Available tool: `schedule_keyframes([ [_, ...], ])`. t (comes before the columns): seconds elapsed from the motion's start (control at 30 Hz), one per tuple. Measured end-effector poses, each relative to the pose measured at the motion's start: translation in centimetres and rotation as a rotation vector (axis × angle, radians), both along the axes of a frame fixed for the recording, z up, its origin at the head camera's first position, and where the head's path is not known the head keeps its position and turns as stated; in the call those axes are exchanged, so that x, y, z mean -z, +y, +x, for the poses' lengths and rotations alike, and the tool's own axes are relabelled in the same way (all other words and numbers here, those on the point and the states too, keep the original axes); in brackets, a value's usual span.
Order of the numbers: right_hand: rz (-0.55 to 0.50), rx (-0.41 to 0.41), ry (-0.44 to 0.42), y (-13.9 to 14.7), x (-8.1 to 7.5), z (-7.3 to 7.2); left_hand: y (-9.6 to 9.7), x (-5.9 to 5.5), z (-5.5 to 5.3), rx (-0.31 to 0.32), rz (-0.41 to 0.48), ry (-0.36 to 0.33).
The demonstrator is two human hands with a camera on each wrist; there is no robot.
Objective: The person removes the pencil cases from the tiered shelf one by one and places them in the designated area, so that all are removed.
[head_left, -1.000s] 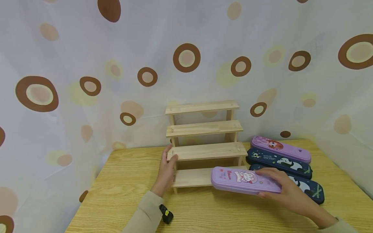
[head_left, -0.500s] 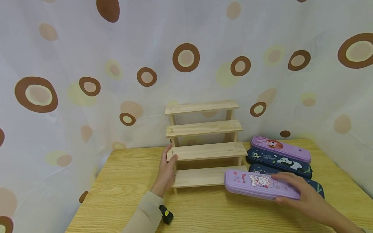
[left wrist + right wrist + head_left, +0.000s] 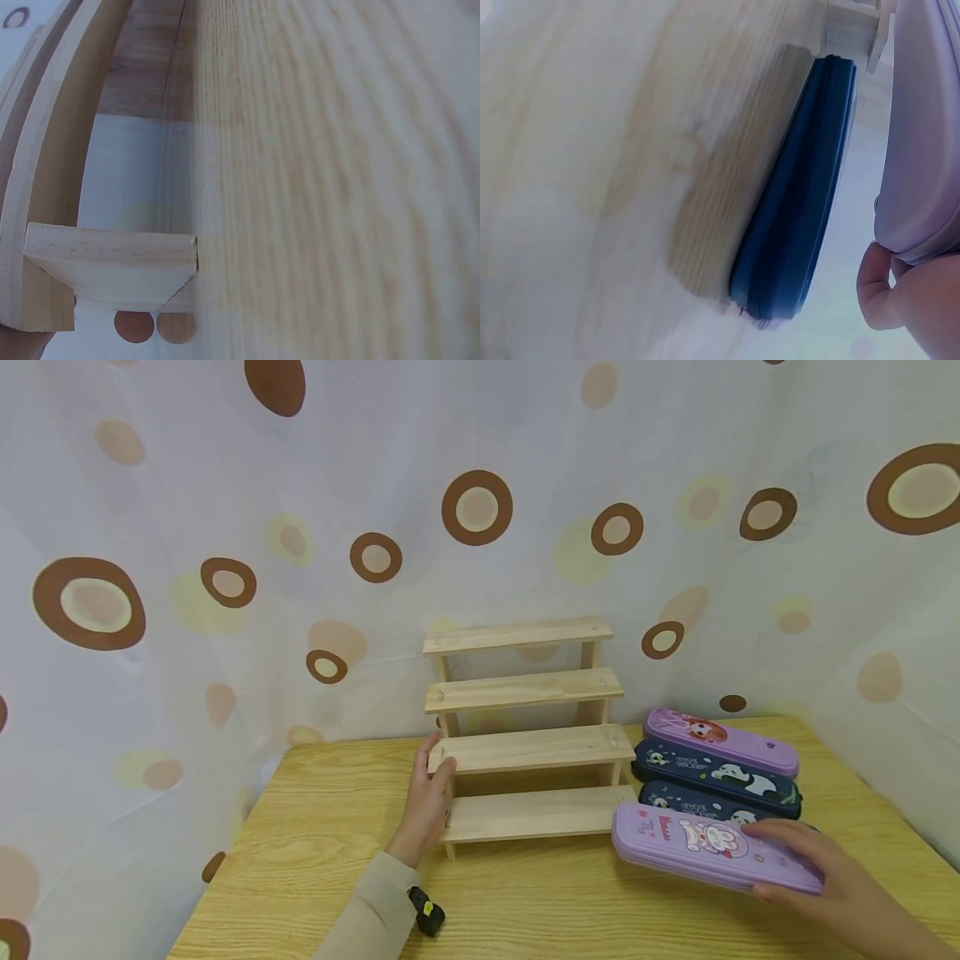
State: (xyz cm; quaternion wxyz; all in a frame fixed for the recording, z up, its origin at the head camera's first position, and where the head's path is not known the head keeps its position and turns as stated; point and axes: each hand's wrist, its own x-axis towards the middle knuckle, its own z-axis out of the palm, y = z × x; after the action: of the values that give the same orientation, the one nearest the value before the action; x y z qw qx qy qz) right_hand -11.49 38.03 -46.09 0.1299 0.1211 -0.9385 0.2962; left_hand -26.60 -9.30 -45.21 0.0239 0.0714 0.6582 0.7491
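Observation:
A lilac pencil case with a bunny picture is in my right hand, thumb and fingers pinching its right end. It is tilted above the table, in front of navy panda pencil cases. In the right wrist view, the lilac case hangs higher than a navy case on the table. My left hand grips the left end of a four-tier wooden shelf at its second board from the bottom. The left wrist view shows the shelf's boards and leg up close.
Behind the navy cases lies another purple pencil case with a cartoon girl on it. The shelf stands on a wood-grain table against a patterned curtain. A small black device is beside the left sleeve.
My right hand has carried the lilac pencil case right and slightly toward me, away from the lowest board and across the front navy case. My left hand stays on the shelf.

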Motion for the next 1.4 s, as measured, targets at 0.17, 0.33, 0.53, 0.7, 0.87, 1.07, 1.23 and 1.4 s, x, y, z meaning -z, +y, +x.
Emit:
schedule_keyframes([
  [0.17, 0.006, 0.025, -0.138, 0.8, -0.3, 0.4, 0.0, 0.5, -0.3, -0.007, 0.002, 0.007],
  [0.33, 0.027, 0.061, -0.246, 1.6, -0.3, 0.6, 0.1, 1.4, -0.7, -0.034, -0.016, 0.03],
  [0.53, -0.001, 0.062, -0.22, 2.4, 0.4, 1.1, 0.1, 1.4, -0.8, -0.046, -0.019, 0.041],
  [0.7, 0.049, 0.072, -0.285, 2.9, 0.6, 1.1, 0.0, 1.4, -1.0, -0.035, 0.0, 0.031],
  [0.87, 0.118, 0.067, -0.321, 3.3, 0.6, 0.7, -0.2, 1.1, -1.1, -0.02, 0.009, 0.014],
  [1.07, 0.133, 0.034, -0.295, 3.4, 1.2, 0.6, -0.1, 1.2, -0.9, -0.047, 0.007, 0.024],
  [1.23, 0.138, 0.032, -0.358, 3.9, 1.6, 0.4, 0.1, 1.4, -0.5, -0.053, 0.0, 0.03],
  [1.4, 0.131, 0.021, -0.394, 4.2, 2.0, 0.3, 0.2, 1.7, -0.6, -0.048, -0.019, 0.039],
])
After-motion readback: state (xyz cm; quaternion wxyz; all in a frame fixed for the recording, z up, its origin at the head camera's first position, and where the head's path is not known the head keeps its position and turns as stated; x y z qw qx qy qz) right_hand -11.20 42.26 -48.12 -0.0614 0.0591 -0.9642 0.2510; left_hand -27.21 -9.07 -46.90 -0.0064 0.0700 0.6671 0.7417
